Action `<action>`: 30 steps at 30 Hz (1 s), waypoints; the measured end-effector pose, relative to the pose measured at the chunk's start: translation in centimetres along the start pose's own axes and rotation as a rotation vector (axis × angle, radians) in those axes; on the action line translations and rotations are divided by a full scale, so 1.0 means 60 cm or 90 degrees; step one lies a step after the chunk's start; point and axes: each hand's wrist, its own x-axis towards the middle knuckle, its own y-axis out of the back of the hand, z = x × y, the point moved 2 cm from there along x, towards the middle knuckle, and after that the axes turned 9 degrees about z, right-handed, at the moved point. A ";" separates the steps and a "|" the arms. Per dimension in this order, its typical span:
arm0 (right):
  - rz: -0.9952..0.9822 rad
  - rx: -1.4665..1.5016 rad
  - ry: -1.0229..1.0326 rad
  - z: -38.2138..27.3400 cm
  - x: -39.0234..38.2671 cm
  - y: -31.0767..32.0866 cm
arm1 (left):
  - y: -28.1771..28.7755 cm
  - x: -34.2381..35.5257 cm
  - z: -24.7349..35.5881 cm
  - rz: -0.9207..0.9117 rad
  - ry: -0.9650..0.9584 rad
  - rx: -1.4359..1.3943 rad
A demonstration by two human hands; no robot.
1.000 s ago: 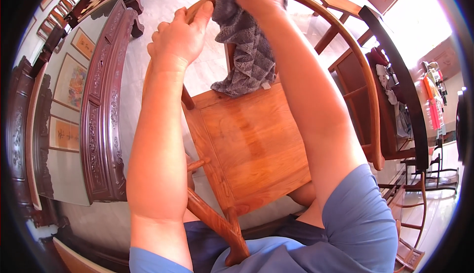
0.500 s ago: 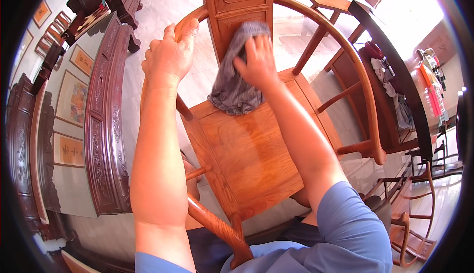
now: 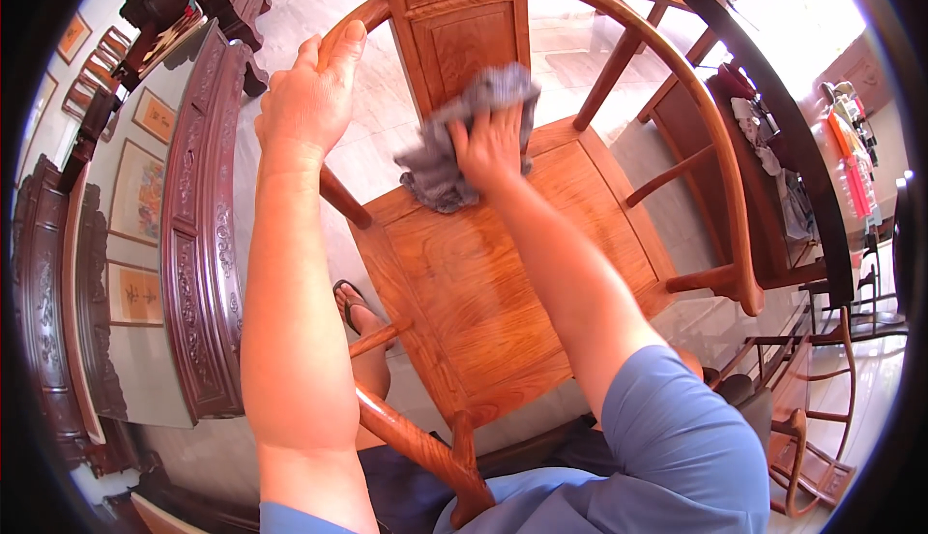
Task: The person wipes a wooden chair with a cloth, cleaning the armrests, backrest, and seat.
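Probably for steadiness, left hand (image 3: 307, 109) grips horseshoe armchair rail (image 3: 373, 12); right hand (image 3: 491, 152) lays extended fingers (image 3: 503, 123) on grey cloth (image 3: 433, 162) over rear edge of seat (image 3: 483, 292), grip unclear.

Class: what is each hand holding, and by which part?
Left hand: wooden chair, by its curved rail. Right hand: on grey cloth, near face; grip unclear.

Carved dark furniture (image 3: 205, 273) — at left, framed picture (image 3: 74, 38), background chair (image 3: 788, 384) — lower right
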 end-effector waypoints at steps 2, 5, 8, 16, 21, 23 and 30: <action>-0.053 0.049 0.006 0.027 -0.099 0.019 | 0.002 0.000 0.008 0.006 -0.004 0.015; -0.219 -0.029 0.033 0.010 -0.084 0.041 | 0.014 0.000 0.000 -0.003 0.019 0.047; -0.042 0.035 0.019 -0.022 0.041 0.103 | 0.016 0.002 -0.010 0.004 0.012 0.017; 0.166 0.048 0.052 -0.023 0.231 0.043 | 0.003 0.008 -0.020 -0.014 -0.017 -0.030; -0.102 -0.055 0.035 0.048 -0.025 0.022 | 0.008 0.006 -0.007 -0.069 0.004 -0.107; -0.075 -0.053 0.031 0.071 -0.115 0.037 | 0.005 0.009 -0.004 -0.073 -0.002 -0.113; -0.086 0.001 -0.130 -0.031 0.057 0.093 | 0.016 0.011 -0.018 -0.039 0.020 -0.055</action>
